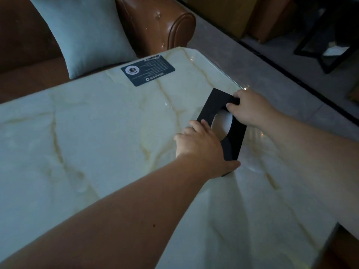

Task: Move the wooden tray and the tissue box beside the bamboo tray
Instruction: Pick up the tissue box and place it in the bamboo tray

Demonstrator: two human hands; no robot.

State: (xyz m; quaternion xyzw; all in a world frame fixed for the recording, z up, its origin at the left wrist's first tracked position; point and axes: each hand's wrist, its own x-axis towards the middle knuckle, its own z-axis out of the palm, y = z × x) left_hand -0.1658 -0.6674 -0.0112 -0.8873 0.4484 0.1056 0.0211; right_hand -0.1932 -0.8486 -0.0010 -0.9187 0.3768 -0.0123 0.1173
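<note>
Because both hands share the load, the left hand [202, 144] and right hand [250, 107] clamp opposite ends of the black tissue box [233, 136], its oval opening between their fingers.

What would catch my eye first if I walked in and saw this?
Two bare hands gripping a black tissue box with an oval opening, near the right edge of a pale marble table: the left hand at its near end, the right hand at its far end. Beyond lie a dark printed card and a light blue cushion on a brown leather sofa.
</note>
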